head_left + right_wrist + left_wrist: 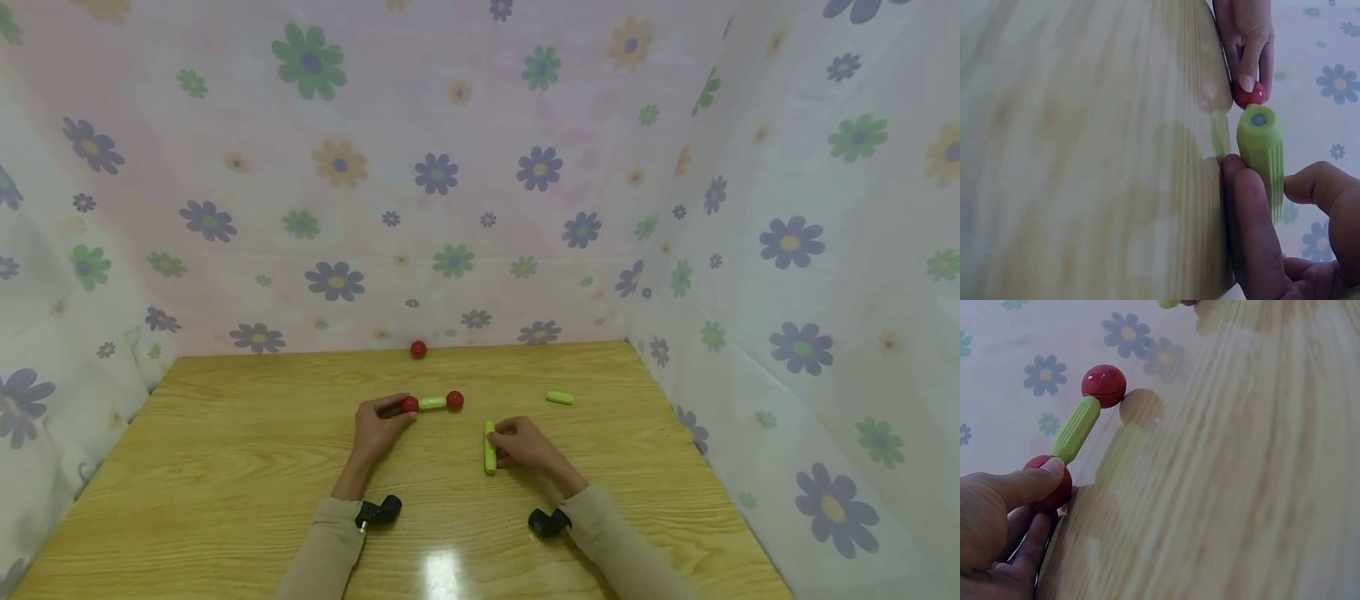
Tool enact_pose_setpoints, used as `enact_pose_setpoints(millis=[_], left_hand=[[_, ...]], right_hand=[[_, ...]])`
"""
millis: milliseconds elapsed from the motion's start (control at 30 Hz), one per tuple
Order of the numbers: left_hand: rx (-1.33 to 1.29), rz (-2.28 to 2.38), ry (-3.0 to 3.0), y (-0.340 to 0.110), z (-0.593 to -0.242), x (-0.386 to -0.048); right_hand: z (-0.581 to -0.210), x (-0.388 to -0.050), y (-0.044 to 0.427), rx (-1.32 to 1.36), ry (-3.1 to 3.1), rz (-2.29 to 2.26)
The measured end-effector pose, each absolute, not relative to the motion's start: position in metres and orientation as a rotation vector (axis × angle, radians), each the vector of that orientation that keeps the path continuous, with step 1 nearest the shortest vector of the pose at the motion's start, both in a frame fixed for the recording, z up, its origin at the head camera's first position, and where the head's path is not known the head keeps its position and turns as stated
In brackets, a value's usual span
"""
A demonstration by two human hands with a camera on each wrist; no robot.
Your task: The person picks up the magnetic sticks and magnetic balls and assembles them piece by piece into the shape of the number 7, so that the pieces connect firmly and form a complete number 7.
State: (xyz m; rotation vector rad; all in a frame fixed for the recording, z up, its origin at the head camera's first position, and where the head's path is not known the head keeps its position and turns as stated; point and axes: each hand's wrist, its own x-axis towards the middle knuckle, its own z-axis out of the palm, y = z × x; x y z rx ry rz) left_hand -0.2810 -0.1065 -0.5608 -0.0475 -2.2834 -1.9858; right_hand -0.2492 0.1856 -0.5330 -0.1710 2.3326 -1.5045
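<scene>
On the wooden table, my left hand (377, 429) pinches a red ball (1054, 494) between thumb and fingers. That ball is joined to one end of a short ribbed green rod (1077, 429), and a second red ball (1104, 385) sits on the other end, making a dumbbell shape. To the right, my right hand (522, 443) grips a longer green rod (490, 450), which points away from me. In the right wrist view, a round grey metallic spot shows in the end face of this green rod (1262, 147). The two held pieces are apart.
A loose red ball (418, 349) lies by the table's back edge. Farther right lies another short green rod (559, 397). Flower-patterned cloth (487, 125) hangs behind and beside the wooden table (240, 450).
</scene>
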Motion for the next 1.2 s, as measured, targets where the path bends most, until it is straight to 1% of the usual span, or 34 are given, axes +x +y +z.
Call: enact_pose_setpoints(millis=[400, 900, 1133, 1200], left_hand=[[-0.042, -1.998, -2.28, -0.106, -0.561, -0.279], [-0.044, -2.042, -2.263, -0.106, -0.559, -0.277], [-0.073, -2.062, -2.305, -0.103, -0.524, -0.258], [-0.062, -2.067, -2.307, -0.103, -0.527, -0.261]], right_hand=[[-0.539, -0.258, 0.159, -0.115, 2.277, -1.586], [-0.539, -0.267, 0.154, -0.106, 2.183, -1.629], [-0.541, -0.273, 0.151, -0.079, 2.133, -1.659], [-0.54, -0.274, 0.15, -0.066, 2.127, -1.664]])
